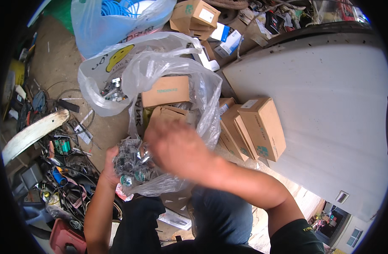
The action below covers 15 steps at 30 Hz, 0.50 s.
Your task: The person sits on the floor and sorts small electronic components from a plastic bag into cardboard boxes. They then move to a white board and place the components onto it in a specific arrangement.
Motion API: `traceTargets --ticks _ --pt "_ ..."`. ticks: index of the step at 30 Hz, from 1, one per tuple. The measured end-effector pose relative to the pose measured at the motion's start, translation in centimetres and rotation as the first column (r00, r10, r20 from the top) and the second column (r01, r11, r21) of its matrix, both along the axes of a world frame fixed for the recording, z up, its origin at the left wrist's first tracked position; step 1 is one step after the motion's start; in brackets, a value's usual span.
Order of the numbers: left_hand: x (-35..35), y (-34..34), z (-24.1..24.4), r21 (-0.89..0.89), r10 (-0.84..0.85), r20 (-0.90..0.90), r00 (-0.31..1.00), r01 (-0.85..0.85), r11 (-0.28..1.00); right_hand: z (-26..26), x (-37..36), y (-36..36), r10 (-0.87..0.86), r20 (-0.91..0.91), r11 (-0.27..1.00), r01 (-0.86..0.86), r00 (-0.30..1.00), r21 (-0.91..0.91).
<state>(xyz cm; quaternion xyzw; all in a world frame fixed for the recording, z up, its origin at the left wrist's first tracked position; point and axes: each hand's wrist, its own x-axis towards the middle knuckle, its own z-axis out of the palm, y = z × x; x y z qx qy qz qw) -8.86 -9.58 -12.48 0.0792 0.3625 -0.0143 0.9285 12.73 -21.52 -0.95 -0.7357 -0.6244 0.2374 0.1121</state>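
My left hand (110, 166) grips a bundle of dark and shiny metal parts in clear plastic (130, 160), near the front of an open clear plastic bag (209, 85). Just right of the bundle, my right hand (178, 147) is blurred by motion, and its fingers are too smeared to tell what they hold. Behind it, a cardboard box with a torn top edge (168, 111) shows partly. Farther back in the bag lies a closed cardboard box (166, 91). Another clear bag with a yellow print (95, 85), at the back left, holds shiny metal fittings (116, 90).
Several cardboard boxes (260, 127) lean together at the right beside a large pale panel (317, 95). Scrap and cables (70, 171) cover the ground at left, with a white curved strip (38, 135). A blue-tinted bag (95, 31) with blue cable and an opened carton (194, 17) stand at the back.
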Motion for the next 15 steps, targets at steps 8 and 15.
traceTargets --ticks 8,15 --pt "0.5 -2.0 0.8 -0.026 -0.133 0.15 0.98 0.139 0.99 9.8 -1.0 -11.4 -0.091 -0.382 0.972 0.166 0.92 0.168" --pt "0.2 -1.4 0.2 -0.024 -0.163 0.224 0.961 0.173 0.985 6.7 6.2 -20.8 -0.789 0.264 0.61 0.76 0.555 0.224"
